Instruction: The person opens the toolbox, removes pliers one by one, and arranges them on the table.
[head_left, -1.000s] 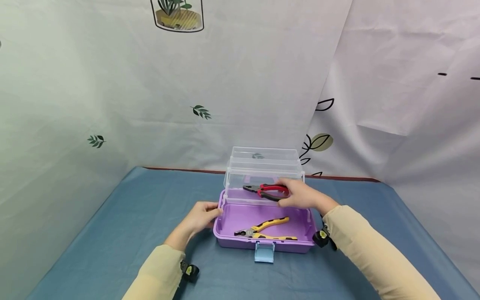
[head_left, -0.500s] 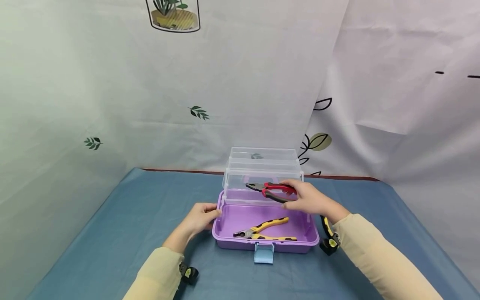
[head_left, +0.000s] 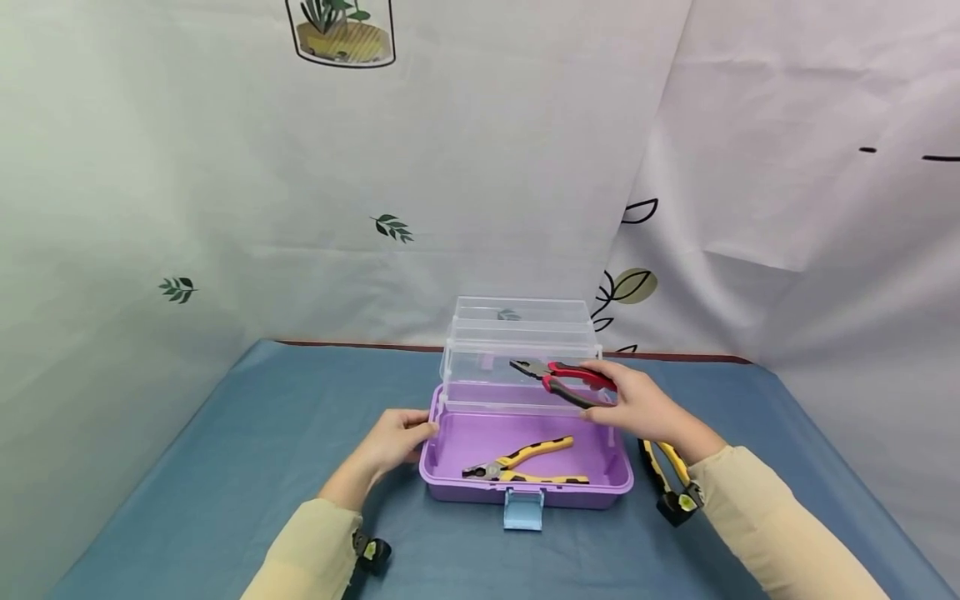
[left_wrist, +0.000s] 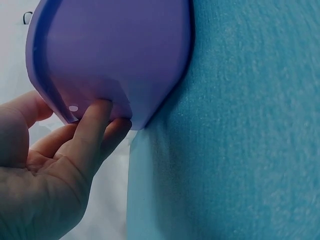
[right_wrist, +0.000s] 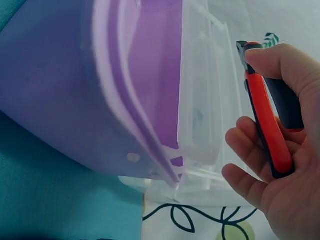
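Observation:
A purple toolbox (head_left: 431, 467) stands with its clear lid (head_left: 525, 308) raised at the back. My left hand (head_left: 397, 437) grips its left end, thumb at the rim and fingertips pressed on the outer wall (left_wrist: 115, 45). Over the back right part of the box, my right hand (head_left: 637, 404) holds red-and-black pliers (head_left: 573, 382) by the handles, their dark nose pointing left. In the right wrist view the red handle (right_wrist: 270, 125) lies across the fingers, with the thumb near the pivot. Yellow-and-black pliers (head_left: 525, 460) lie inside the box, handles spread to the right.
Beside the box's right end, yellow-and-black handles (head_left: 663, 462) lie on the blue cloth (head_left: 315, 400), partly hidden by my right wrist. A light blue latch (head_left: 522, 510) hangs down at the box's front. White printed curtains (head_left: 487, 167) rise behind the table.
My right hand has moved to the right with the red-and-black pliers, uncovering more of the yellow-and-black handles beside the box. The left hand keeps its hold on the box.

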